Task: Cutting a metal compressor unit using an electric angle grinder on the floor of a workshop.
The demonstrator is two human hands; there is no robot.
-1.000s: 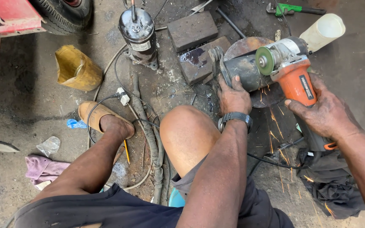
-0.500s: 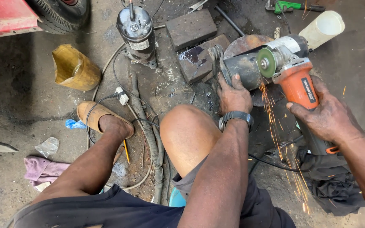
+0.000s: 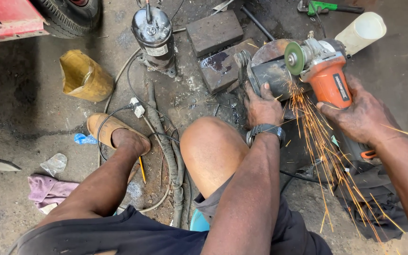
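At far left, a crumpled yellow plastic container lies on the concrete floor. A tan slipper covers the person's foot beside a pencil. A black cylindrical compressor stands near the top, its hoses running down past the bare knee. Two dark rectangular metal blocks lie right of the compressor.

The left hand, wearing a black wristwatch, presses down on the dark rusty metal cylinder and grips its near end. The cylinder rests on the floor just right of the blocks.

The right hand clenches the body of the orange angle grinder. Its green disc contacts the cylinder; orange sparks stream downward. A white plastic tube lies behind the grinder.
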